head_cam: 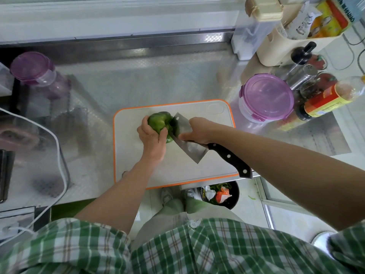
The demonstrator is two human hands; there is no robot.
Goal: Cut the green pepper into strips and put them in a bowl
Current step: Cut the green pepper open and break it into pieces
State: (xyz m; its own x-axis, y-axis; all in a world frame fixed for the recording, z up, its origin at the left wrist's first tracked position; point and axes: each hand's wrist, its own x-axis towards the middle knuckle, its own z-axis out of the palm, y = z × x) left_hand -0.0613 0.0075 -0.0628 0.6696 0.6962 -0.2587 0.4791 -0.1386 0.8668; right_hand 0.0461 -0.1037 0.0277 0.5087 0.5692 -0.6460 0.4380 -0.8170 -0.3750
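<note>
Right now the green pepper (159,123) sits whole on the white cutting board (197,171) with the orange rim, just above the middle of the frame, and the board lies flat on the shiny metal worktop (138,80). From the pepper's lower left, the left hand (152,138) cups it, fingers curled over the far side and the thumb pressed against the near side, most likely to stop the round fruit rolling while the blade goes in. To the pepper's right, the right hand (197,130) rests on the flat of the cleaver (187,143), fingers pressed together over the blade near its spine rather than wrapped round the black handle (230,158), which trails off toward the lower right of the frame. That hold looks meant to steer and bear down on the wide blade. The cleaver's edge meets the pepper's right side, with the dark green skin showing against the steel; how deep the cut has gone cannot be told. So the pepper lies between the two hands, touching the left and touching the blade. No strips are cut yet, and no open bowl shows; a purple-lidded container (266,97) stands on the worktop at right, and a bin (220,194) sits on the floor below the board.
</note>
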